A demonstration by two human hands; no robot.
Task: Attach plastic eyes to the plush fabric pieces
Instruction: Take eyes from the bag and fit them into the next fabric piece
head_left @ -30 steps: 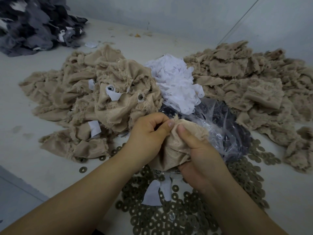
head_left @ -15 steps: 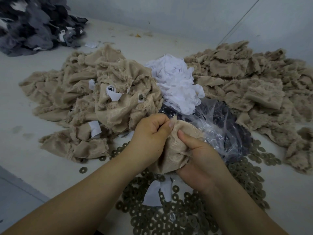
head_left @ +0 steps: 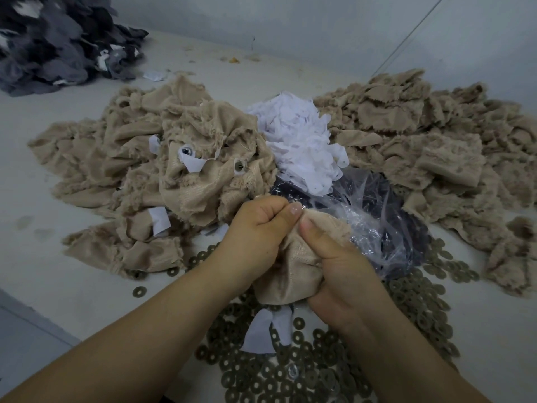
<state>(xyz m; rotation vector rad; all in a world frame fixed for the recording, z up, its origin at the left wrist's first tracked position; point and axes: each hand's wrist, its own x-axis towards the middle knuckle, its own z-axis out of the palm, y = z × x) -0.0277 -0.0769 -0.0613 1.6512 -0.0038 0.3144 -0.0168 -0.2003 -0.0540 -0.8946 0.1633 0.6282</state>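
— Both hands grasp 1 plush piece [head_left: 293, 274] between them: left hand [head_left: 255, 234] bunched on its upper left, right hand [head_left: 343, 274] wrapped round its right side, thumb pressed on top.

— Which way does it lie?

— Its long axis runs up and down between the palms, equally close to both. It hangs just above the washers [head_left: 319, 373] on the desk [head_left: 72, 286]. Whether an eye is inside the fold, I cannot tell.

— Spare eyes?

— Probably in the bag [head_left: 374, 216], just beyond the right hand.
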